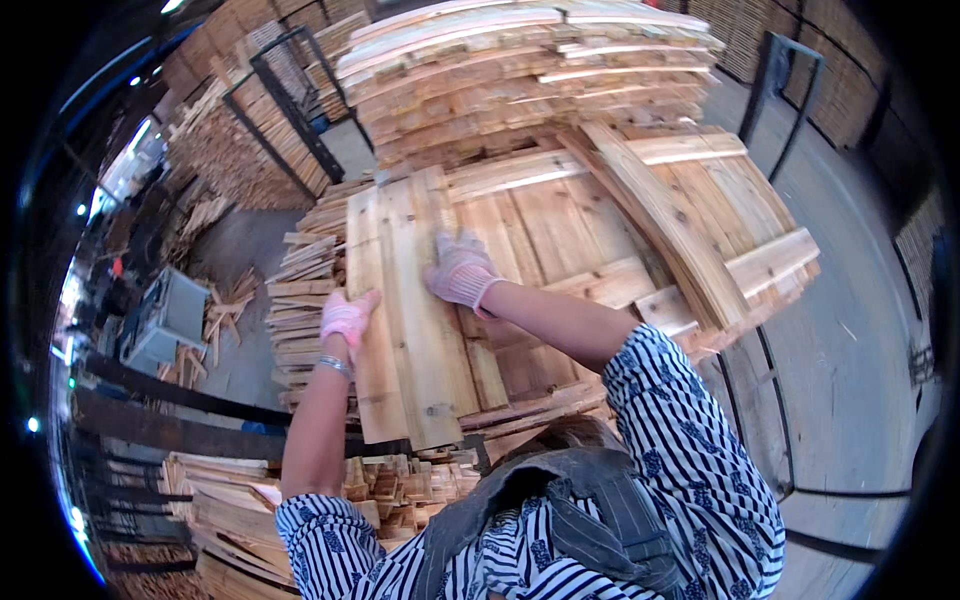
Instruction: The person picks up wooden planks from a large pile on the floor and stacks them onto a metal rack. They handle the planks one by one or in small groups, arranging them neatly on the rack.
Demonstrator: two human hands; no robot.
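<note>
Two long pale wooden boards (408,310) lie side by side, pointing away from me, on the left part of a stack of planks. My left hand (347,318), in a pink and white knitted glove, is closed on their left edge. On their right edge rests my right hand (462,268), gloved the same way, its thumb side over the wood. Its fingers are slightly blurred. To the right, a thick wooden beam (665,225) lies slanted across the stacked planks (560,225). Crosswise battens (600,285) show among these planks.
Beyond them rises a tall pile of lumber (530,85). Many short sticks (305,290) jut out at the left. Dark metal frames (295,120) stand at the back. A grey box-like cabinet (168,318) is at far left, and cut wood pieces (410,485) lie close to me.
</note>
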